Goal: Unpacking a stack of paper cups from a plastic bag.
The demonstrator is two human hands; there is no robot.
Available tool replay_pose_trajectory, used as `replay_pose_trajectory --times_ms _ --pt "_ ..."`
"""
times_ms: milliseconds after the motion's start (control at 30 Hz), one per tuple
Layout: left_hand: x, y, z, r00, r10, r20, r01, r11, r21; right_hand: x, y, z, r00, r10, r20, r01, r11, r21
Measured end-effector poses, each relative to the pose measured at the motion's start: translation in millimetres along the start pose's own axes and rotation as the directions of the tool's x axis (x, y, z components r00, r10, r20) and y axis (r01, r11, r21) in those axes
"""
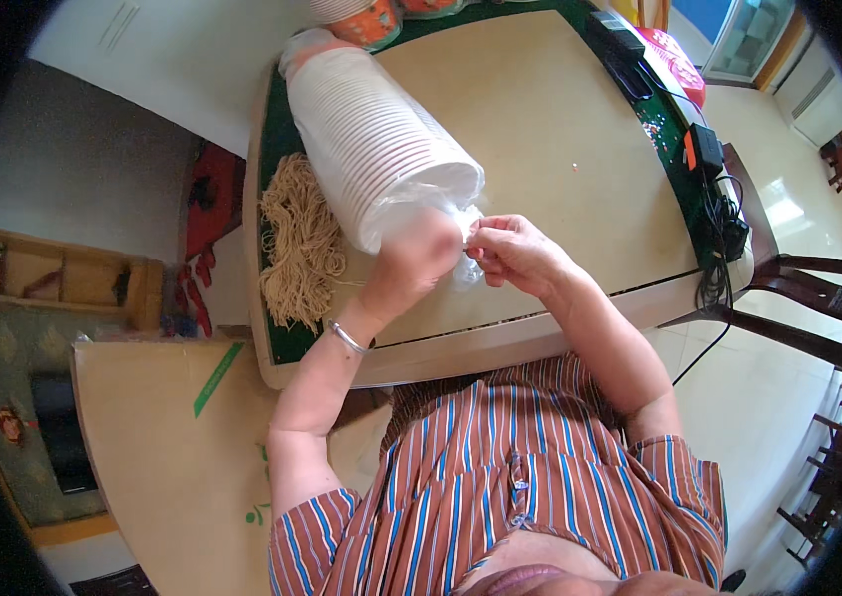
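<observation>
A long stack of nested white paper cups or tubs (371, 129) lies on its side on the table, wrapped in a clear plastic bag (468, 270) whose loose end gathers toward me. My right hand (518, 254) pinches that loose plastic between thumb and fingers. Right beside it, at the mouth of the stack, is my left hand (416, 253). Motion smears its fingers, so their grip is hidden from me. A silver bangle (348, 337) circles my left wrist. Left of the stack lies a bundle of beige string (299, 238), close to my left forearm.
Orange patterned tubs (369, 25) stand at the far edge of the table (540, 119). Along its right side run black adapters (704, 151) and coiled cables (714, 283). Dark wooden chairs (818, 288) stand to the right. A large tan board or carton (163, 417) sits at lower left.
</observation>
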State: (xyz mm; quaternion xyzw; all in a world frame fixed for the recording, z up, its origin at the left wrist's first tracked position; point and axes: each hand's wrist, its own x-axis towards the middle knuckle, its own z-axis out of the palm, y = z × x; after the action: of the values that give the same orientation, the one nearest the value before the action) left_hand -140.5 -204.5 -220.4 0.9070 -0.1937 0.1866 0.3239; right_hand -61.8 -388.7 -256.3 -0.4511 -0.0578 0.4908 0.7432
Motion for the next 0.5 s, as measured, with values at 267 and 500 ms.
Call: replay_pose_trajectory --times_ms 267,500 --pt "0.4 -3.7 9.6 0.982 -0.172 -0.076 0.172 0.985 -0.014 -5.1 31.7 21.1 0.602 -0.785 -0.142 0.438 0.474 -0.764" --pt "8.0 4.3 6.6 0.972 -0.215 -0.095 0.216 0.976 -0.002 4.6 33.4 28.3 0.458 -0.887 0.060 0.417 0.154 -0.896"
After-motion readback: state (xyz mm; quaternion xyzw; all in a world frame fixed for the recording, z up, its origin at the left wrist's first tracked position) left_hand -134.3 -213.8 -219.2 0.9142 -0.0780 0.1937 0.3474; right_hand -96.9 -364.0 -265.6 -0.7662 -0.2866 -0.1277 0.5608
